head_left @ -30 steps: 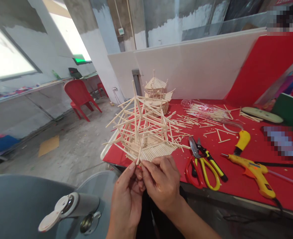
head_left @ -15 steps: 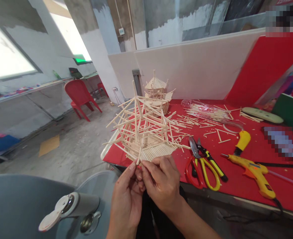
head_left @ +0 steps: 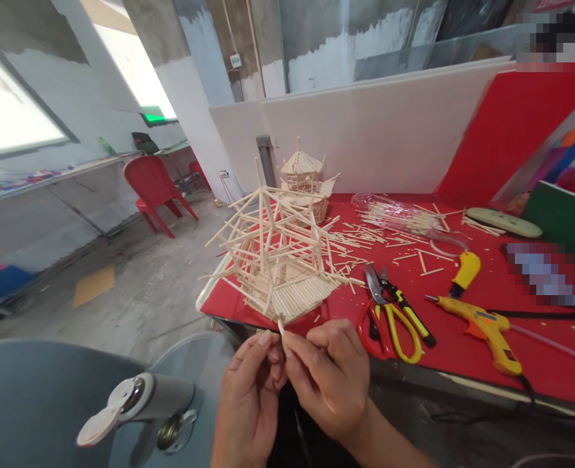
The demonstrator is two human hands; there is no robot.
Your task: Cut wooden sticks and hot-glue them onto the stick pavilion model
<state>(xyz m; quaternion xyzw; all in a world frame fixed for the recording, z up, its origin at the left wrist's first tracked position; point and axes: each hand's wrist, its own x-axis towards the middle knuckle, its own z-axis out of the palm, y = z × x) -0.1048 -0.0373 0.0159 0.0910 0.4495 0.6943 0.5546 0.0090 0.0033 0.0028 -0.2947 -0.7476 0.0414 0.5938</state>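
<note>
Pinched tight between thumb and fingertips, a short stick (head_left: 281, 327) is in the right hand (head_left: 329, 374), its tip at the near corner of the frame (head_left: 264, 247); whether they touch, I cannot tell. Curled just beside it, the left hand (head_left: 251, 383) has thumb and forefinger nearly together, but whether they grip anything is hidden. The stick should be feather-light, stiff and easily snapped, best held near its end. The frame is probably light too, but fragile at its joints, so its lower base seems safer to hold than the thin jutting rafters. Pale and bare, it has crossing roof poles, a tall central spike and a deck of close-laid slats, standing at the near left of the red table (head_left: 438, 359). Behind it is a roofed model (head_left: 301, 162); to the right lie loose sticks (head_left: 360, 237), a plastic bag (head_left: 399, 213) of more, scissors (head_left: 376, 289), cutters (head_left: 407, 312) and a yellow glue gun (head_left: 485, 328).
</note>
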